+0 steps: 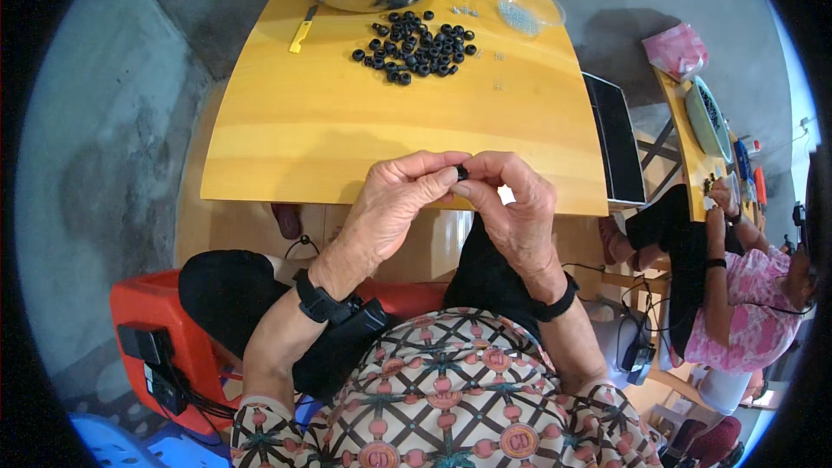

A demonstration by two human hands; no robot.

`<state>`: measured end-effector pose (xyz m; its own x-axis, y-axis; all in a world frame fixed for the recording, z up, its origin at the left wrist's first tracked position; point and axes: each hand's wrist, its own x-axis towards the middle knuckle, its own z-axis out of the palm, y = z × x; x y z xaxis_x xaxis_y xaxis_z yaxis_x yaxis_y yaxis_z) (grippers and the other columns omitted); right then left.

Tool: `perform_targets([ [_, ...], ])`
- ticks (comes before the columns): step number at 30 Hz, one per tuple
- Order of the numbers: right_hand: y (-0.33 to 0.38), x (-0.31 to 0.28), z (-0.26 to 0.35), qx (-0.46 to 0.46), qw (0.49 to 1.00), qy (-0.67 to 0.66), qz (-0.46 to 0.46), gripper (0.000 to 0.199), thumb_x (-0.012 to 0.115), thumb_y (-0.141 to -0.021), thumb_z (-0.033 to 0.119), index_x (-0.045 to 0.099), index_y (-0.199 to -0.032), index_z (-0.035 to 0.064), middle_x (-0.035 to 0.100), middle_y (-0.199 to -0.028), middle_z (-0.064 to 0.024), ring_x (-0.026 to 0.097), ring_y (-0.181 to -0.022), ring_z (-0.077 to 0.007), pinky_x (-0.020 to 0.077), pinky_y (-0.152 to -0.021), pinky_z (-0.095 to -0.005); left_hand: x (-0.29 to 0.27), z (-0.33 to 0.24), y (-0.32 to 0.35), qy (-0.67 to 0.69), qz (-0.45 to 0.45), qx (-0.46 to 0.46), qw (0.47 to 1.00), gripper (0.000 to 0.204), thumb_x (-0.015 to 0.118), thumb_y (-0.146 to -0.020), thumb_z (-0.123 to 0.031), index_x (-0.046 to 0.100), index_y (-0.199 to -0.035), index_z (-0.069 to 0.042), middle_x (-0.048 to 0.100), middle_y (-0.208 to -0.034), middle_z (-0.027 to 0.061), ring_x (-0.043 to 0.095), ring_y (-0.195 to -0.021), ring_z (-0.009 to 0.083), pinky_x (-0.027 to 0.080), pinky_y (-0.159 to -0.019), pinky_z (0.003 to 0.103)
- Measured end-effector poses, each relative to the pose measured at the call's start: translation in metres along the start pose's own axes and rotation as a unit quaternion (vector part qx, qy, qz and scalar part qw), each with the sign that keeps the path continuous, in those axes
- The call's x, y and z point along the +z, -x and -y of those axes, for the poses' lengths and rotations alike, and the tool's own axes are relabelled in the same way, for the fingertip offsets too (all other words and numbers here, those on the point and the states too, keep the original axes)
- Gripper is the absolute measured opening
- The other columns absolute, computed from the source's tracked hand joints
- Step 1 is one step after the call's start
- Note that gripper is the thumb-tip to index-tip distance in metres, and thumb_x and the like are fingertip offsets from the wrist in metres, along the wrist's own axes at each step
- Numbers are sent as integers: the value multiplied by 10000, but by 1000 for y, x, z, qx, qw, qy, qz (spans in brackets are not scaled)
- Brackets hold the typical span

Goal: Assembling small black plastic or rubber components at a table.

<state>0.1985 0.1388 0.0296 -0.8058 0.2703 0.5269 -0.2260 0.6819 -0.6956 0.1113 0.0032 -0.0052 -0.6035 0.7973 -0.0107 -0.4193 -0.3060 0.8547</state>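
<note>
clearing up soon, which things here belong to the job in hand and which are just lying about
Likely the job: held black piece, loose black pieces, metal bowl, clear tub.
Likely lying about: yellow-handled tool, pink bag.

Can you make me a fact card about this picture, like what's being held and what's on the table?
Left grip: pinching a small black piece
Right grip: pinching the same piece
Table: yellow, with a loose pile of black pieces
Left of pile: yellow cutter
Beyond pile: metal bowl holding more black pieces
Right of pile: clear tub
</note>
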Motion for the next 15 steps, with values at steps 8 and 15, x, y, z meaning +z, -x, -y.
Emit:
perform_targets([
  [8, -15, -6, -2, 38, 990, -122, 58, 185, 738, -737, 80, 593, -838, 23, 607, -732, -34, 595, -640, -106, 482, -588, -214, -3, -2, 5, 210, 13, -99, 973, 246, 570, -899, -140, 607, -1121, -40, 623, -989, 28, 573, -885, 108, 472, -817, 256],
  [15, -24, 2, -20, 141, 937, -292, 131, 188, 723, -767, 73, 592, -889, 16, 610, -791, -6, 592, -715, -62, 484, -645, -196, -2, 1, 4, 242, -47, -101, 964, 218, 595, -886, -154, 617, -1075, -49, 610, -940, 7, 563, -820, 92, 488, -743, 226],
])
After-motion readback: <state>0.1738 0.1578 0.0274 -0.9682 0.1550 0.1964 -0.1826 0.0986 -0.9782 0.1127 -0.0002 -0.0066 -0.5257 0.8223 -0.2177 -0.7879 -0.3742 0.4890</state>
